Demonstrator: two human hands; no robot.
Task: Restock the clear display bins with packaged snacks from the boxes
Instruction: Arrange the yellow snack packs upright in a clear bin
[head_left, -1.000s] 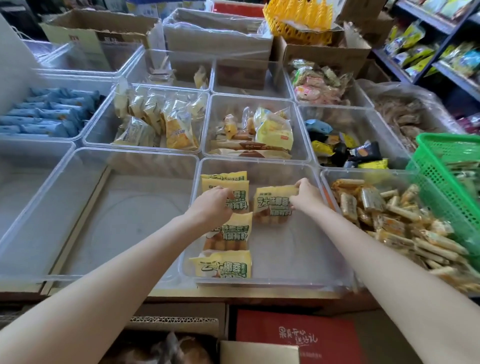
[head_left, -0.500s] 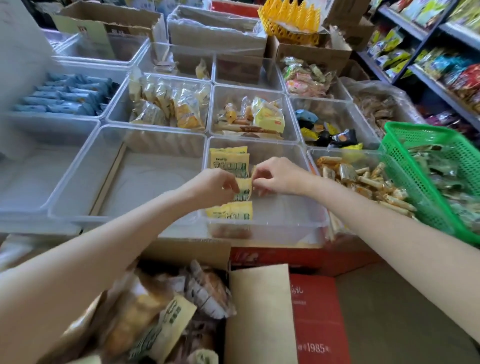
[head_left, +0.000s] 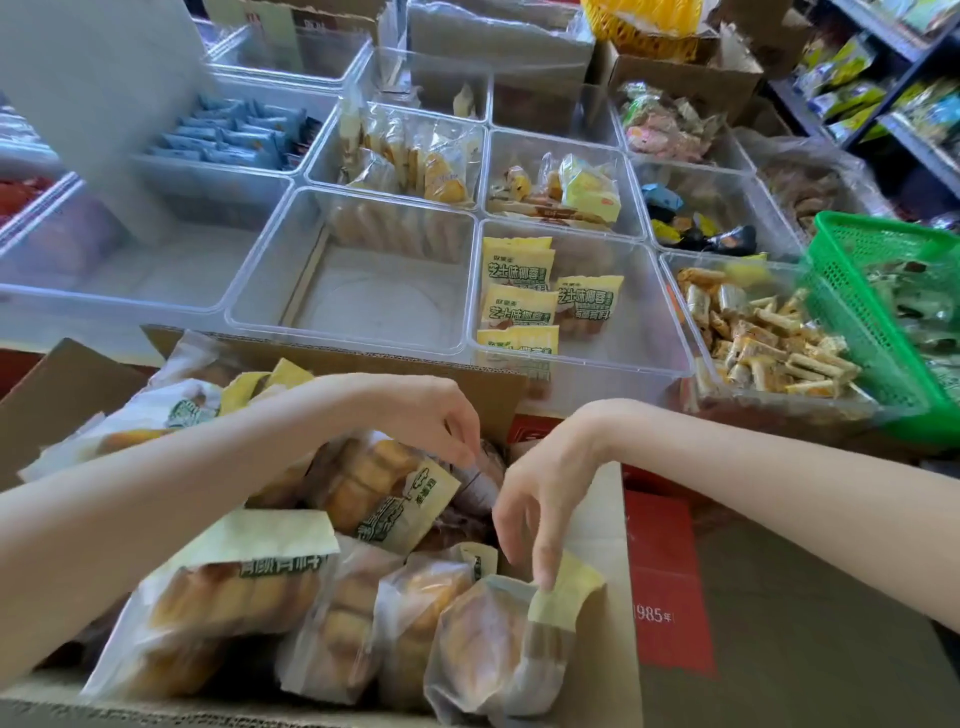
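Both hands reach into an open cardboard box (head_left: 498, 395) heaped with yellow-labelled cake packets (head_left: 234, 587), the right hand (head_left: 540, 493) pinching one packet's corner, the left hand (head_left: 431, 415) loosely curled and holding nothing, while four matching packets (head_left: 519, 306) lie in the clear bin (head_left: 649, 322) beyond.

A small snack shop. Clear bins (head_left: 358, 291) of wrapped snacks fill a display counter at 12 o'clock, shelves (head_left: 883, 88) of bagged goods stand at 2 o'clock, a green basket (head_left: 852, 291) sits at 3, and an open stock box (head_left: 332, 364) lies at 7.
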